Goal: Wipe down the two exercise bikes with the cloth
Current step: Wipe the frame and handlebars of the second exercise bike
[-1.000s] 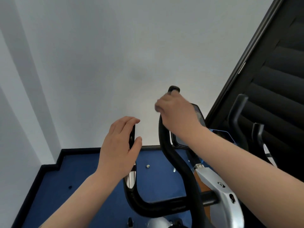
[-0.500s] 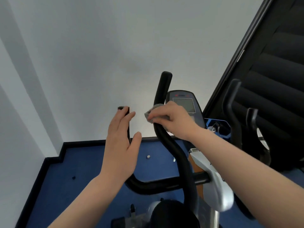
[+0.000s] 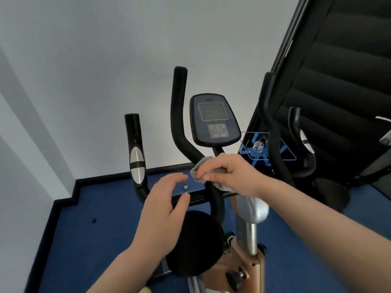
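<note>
Fingers of the right hand [image 3: 230, 174] pinch a grey cloth [image 3: 201, 170] around the near bike's right handlebar [image 3: 179, 115] — soft, light, likely best gripped bunched. The left hand [image 3: 165, 210] hovers open, empty, below the left handlebar [image 3: 135, 149].

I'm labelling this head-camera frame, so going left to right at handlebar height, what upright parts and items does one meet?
Left handlebar grip with silver sensor pads → taller curved handlebar → console display → clear blue holder → second bike's tall handlebar → its shorter grip.
</note>
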Demonstrator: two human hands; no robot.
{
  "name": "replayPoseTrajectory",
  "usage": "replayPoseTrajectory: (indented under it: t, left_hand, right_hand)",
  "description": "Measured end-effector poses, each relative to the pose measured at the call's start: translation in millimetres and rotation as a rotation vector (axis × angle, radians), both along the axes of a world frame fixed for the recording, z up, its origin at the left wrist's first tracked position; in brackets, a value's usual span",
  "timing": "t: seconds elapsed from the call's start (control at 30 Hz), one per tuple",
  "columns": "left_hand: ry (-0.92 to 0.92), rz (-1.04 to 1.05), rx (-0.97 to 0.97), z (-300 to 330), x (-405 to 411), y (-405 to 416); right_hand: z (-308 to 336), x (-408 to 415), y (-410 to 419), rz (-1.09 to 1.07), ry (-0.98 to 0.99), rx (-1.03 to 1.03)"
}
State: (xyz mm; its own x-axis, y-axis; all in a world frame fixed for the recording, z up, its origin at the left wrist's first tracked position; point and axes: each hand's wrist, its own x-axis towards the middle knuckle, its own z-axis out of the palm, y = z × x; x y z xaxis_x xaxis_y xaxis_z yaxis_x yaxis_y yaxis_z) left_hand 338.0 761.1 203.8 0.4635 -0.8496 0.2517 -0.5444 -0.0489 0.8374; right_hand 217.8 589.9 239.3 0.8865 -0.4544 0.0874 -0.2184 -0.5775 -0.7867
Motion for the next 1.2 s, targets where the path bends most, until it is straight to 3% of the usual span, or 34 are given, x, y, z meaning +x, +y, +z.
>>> replayPoseTrajectory:
  t: [0.43,0.57,0.63,0.73,0.83,0.97,1.03,1.1,1.13,1.2]
  left_hand:
    - [-0.149,0.041,0.059,-5.7,-19.6,11.3]
    - [-0.172,0.040,0.084,-5.1,-19.4,12.3]
    - [-0.164,0.051,0.079,-5.0,-19.4,12.7]
    - [-0.125,0.069,0.071,-4.5,-20.1,13.6]
    - [-0.116,0.071,0.065,-4.5,-20.4,14.2]
    - [-0.115,0.079,0.048,-6.0,-19.9,14.4]
    - [-0.113,0.072,0.043,-6.6,-18.8,14.3]
    - [-0.108,0.072,0.039,-6.7,-18.7,14.1]
    - [-0.105,0.074,0.035,-6.8,-19.2,14.4]
    - [-0.098,0.092,0.023,-7.4,-19.7,15.2]
  right_hand:
    - [-67.9,-54.7,99.7,-0.453,-0.338,0.212]
    - [-45.3,-65.9,102.4,-0.432,-0.263,0.618]
    - [-30.7,-69.3,89.9,-0.534,-0.312,0.738]
    - [-27.9,-58.9,62.0,-0.846,-0.309,0.254]
    - [-46.3,-21.1,65.1,-0.884,-0.066,-0.184]
    - [-54.4,-23.2,71.6,-0.722,-0.131,-0.182]
    - [-47.2,-41.1,58.1,-0.608,0.000,-0.295]
    - [-40.4,-42.5,43.5,-0.603,0.257,-0.513]
    - [-37.8,-36.1,41.1,-0.647,0.319,-0.541]
    - [-35.0,-19.2,48.7,-0.725,0.259,-0.420]
